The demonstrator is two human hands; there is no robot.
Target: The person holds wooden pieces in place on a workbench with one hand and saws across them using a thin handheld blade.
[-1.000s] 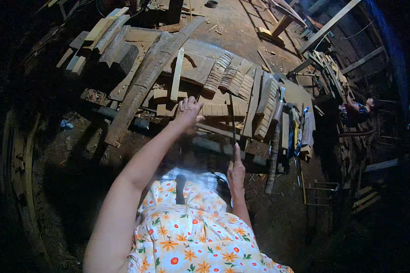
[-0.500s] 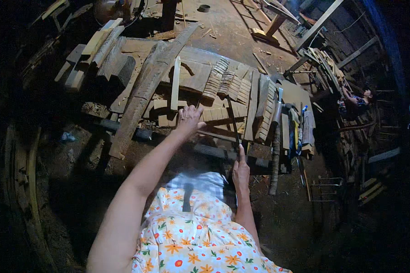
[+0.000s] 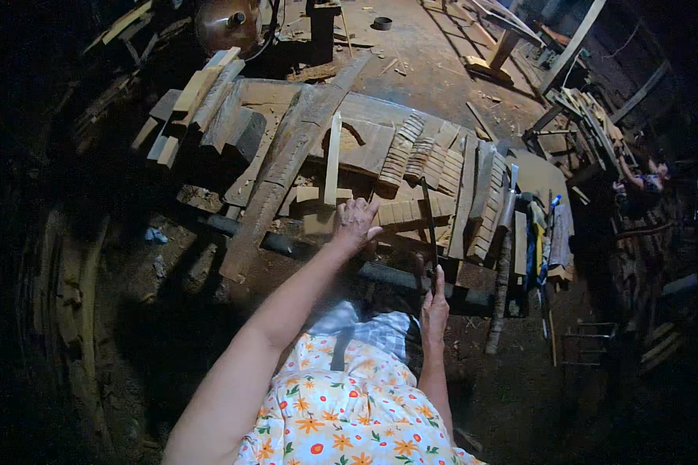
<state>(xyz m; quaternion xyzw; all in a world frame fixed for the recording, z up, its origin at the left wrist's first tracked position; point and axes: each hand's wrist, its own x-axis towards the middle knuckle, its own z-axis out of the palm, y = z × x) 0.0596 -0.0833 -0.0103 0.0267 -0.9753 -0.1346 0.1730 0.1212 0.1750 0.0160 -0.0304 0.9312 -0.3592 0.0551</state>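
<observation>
My left hand (image 3: pixel 355 222) is closed over the left end of a notched wooden block (image 3: pixel 417 211), fingers curled on its far side and thumb toward the right. A pale wooden stick (image 3: pixel 333 159) lies just beyond its knuckles. In my right hand (image 3: pixel 434 310) is a long, narrow dark blade-like tool (image 3: pixel 430 221), pointing away from me with the index finger stretched along it. Its far end reaches the rows of small cut wooden pieces (image 3: pixel 400 155); the grip is hidden in my palm.
A long rough plank (image 3: pixel 287 182) slants across the low wooden bench (image 3: pixel 364 105). Stacked boards (image 3: pixel 209 97) sit at the left. A hammer-like tool with a rough handle (image 3: pixel 501 287) leans at the right edge, near a blue-and-yellow item (image 3: pixel 537 232). Another person (image 3: pixel 647 178) is at far right.
The whole view has shifted, so the bench and both hands appear farther right and lower. My left hand stays at the block; my right keeps hold of the dark tool.
</observation>
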